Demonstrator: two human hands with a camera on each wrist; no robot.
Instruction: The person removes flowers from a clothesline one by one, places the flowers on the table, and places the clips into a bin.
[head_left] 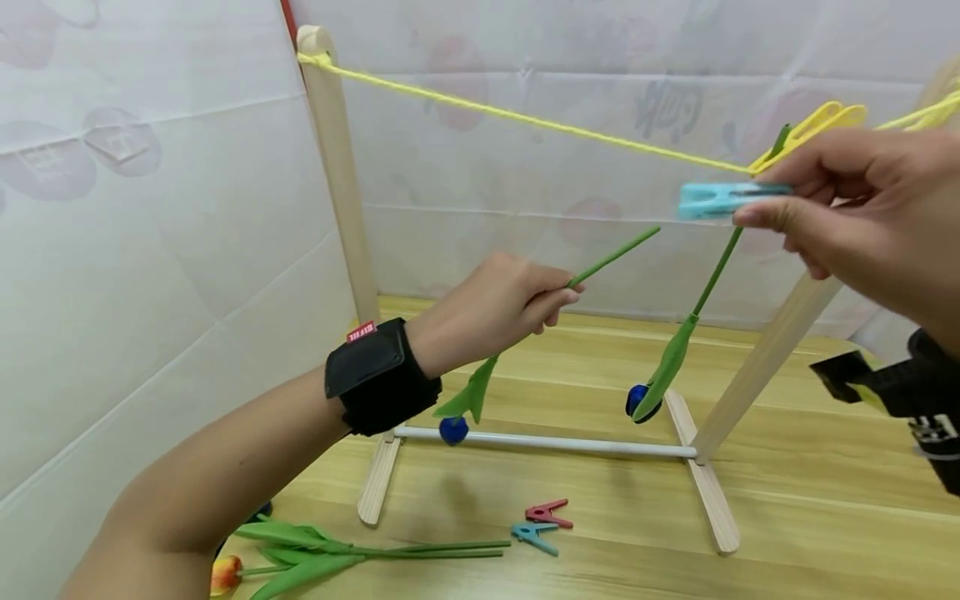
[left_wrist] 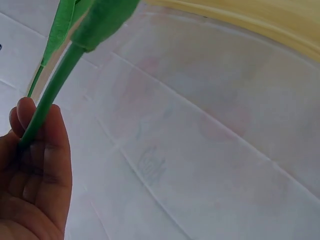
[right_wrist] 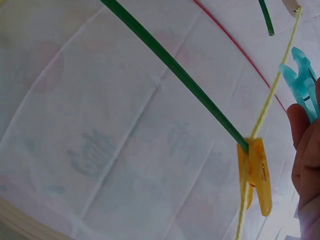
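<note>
Flower stems at a small wooden clothesline

White sheeting with faint prints hangs behind a wooden tabletop, on which a small wooden rack stands with a yellow string stretched between its posts. At about 7 o'clock on the tabletop lies a bundle of loose artificial flowers with green leaves, one orange bud showing at its left end. Just right of them, near 6 o'clock, a red clothespin and a small blue clothespin lie close together.

Toward the centre, the left hand, with a black strap on its wrist, grips the green stem of a blue-headed flower; the stem tip points to 2 o'clock and the blue head hangs low beside the rack's white bottom rail. Its fingers are curled round the stem, as the left wrist view confirms.

Further right, a second blue flower hangs head down from the string, its stem clamped by a yellow clothespin at 2 o'clock. Just below that clothespin, the right hand pinches a light blue clothespin between thumb and fingers, near the string but apart from it
</note>
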